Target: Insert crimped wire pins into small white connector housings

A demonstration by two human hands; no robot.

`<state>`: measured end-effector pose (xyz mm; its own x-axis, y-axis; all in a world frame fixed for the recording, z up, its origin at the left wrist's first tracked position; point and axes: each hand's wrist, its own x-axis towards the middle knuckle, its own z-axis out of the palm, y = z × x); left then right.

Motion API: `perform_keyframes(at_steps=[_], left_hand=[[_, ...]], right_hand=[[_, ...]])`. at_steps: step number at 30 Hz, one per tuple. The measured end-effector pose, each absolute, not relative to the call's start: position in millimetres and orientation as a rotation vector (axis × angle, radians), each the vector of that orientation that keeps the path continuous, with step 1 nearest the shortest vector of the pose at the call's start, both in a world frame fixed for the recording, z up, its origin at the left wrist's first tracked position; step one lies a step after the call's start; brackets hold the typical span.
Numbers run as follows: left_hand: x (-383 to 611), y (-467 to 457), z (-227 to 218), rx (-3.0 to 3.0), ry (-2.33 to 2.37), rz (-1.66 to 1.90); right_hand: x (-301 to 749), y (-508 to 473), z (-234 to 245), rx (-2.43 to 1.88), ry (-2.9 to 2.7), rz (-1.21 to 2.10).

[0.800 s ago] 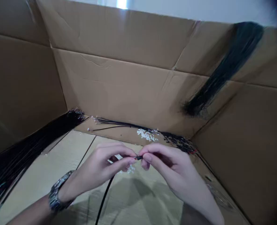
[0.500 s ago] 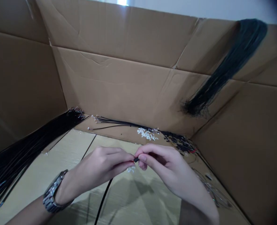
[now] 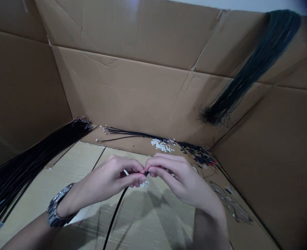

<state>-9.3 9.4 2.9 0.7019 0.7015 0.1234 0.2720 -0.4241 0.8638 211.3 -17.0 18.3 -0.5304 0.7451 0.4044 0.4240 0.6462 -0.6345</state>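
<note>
My left hand (image 3: 109, 177), with a metal-band watch on its wrist, pinches the end of a black cable (image 3: 113, 219) that runs up from the bottom edge. Opposite it, the thumb and forefinger of my right hand (image 3: 181, 177) close on a short black sleeve-like piece (image 3: 146, 173) at the cable's end. The fingertips of both hands nearly meet there and cover most of the joint, so its details are hidden. Behind and below them lie a few small white connectors (image 3: 145, 184) on the work surface.
Black cables (image 3: 39, 156) lie in a thick bundle at left. Along the back are thinner cables (image 3: 127, 132), a white connector pile (image 3: 162, 145) and black pieces (image 3: 197, 152). Dark strands (image 3: 257, 66) hang over the cardboard wall (image 3: 132, 76). Eyeglasses (image 3: 232, 205) lie at right.
Both hands have shifted slightly left and up in the picture, fingertips closer together. My right fingers now cover more of the black piece. The view has tilted down a little.
</note>
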Motion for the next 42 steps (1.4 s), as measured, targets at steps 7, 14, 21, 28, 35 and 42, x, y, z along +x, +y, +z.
perform_keyframes(at_steps=[7, 14, 21, 28, 35, 42], left_hand=[[-10.7, 14.1, 6.3, 1.75, 0.68, 0.471], [-12.4, 8.3, 7.4, 1.93, 0.77, 0.394], [-11.3, 4.5, 8.6, 2.094, 0.812, 0.514], [-15.8, 2.2, -3.6, 2.573, 0.697, 0.812], [-15.3, 6.1, -0.1, 2.837, 0.691, 0.711], [-18.3, 13.1, -0.9, 2.735, 0.657, 0.716]], right_hand=[[212.1, -8.6, 14.1, -0.821, -2.148, 0.761], [214.7, -0.3, 9.2, -0.792, -2.089, 0.944], [214.9, 0.3, 8.7, -0.819, -2.059, 0.959], [212.5, -2.6, 8.7, -0.847, -2.103, 0.894], [210.1, -1.7, 9.5, -0.891, -2.092, 0.852], [210.8, -2.2, 10.1, -0.91, -2.076, 0.892]])
